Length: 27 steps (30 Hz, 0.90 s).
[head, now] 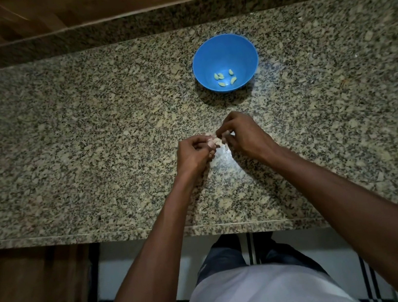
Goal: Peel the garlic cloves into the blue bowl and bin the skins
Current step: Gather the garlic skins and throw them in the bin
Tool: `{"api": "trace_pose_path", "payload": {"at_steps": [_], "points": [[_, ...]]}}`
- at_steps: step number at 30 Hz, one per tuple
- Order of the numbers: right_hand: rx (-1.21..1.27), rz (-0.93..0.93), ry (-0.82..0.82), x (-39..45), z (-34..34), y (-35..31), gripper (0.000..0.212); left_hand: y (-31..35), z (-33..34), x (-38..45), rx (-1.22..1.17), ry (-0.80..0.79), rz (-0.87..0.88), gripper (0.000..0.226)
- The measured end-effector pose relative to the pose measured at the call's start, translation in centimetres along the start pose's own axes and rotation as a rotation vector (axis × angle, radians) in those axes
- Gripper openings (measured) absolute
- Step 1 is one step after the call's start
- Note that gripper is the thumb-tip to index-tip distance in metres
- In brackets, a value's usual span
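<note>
Now I pinch one garlic clove (215, 142) between my left hand (193, 151) and right hand (243, 134) at frame centre, where it could slip onto the counter (89, 140), short of the bowl (224, 52).

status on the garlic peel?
Left hand and right hand both pinching one garlic clove above the counter. Five peeled cloves in blue bowl. Nothing in the way.
</note>
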State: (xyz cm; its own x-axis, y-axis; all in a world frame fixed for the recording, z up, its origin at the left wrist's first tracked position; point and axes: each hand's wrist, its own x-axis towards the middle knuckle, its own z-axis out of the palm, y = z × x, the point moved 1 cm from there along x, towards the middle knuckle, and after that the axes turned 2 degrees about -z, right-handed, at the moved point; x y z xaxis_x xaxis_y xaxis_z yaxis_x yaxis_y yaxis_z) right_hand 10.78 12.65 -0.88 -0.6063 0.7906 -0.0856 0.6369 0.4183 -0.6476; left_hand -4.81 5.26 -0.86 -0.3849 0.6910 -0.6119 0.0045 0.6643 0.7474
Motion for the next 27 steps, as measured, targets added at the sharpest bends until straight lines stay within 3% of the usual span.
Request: {"api": "trace_pose_path", "payload": {"at_steps": [5, 9, 12, 18, 23, 27], "points": [[-0.034, -0.096, 0.002, 0.1, -0.9, -1.2, 0.035, -0.3, -0.9, -0.2, 0.013, 0.005, 0.113, 0.015], [0.191, 0.007, -0.044, -0.9, -1.6, -1.8, 0.019, 0.1, -1.0, -0.9, -0.010, -0.048, 0.171, 0.025], [0.276, 0.072, 0.010, -1.5, -1.7, -1.3, 0.012, -0.1, -0.9, -1.3, -0.056, -0.088, 0.171, 0.021], [0.336, 0.237, 0.025, -3.3, -1.8, 0.0, 0.033, -0.9, -0.6, -1.0, 0.175, 0.055, 0.236, 0.017], [0.453, 0.388, 0.026, -4.8, -1.8, 1.2, 0.022, -1.0, 0.2, -1.4, 0.313, 0.084, 0.342, 0.033], [0.306, 0.348, 0.093, -5.4, -1.5, 1.2, 0.017, -1.2, 0.3, -1.2, 0.319, 0.139, 0.400, 0.035]]}}
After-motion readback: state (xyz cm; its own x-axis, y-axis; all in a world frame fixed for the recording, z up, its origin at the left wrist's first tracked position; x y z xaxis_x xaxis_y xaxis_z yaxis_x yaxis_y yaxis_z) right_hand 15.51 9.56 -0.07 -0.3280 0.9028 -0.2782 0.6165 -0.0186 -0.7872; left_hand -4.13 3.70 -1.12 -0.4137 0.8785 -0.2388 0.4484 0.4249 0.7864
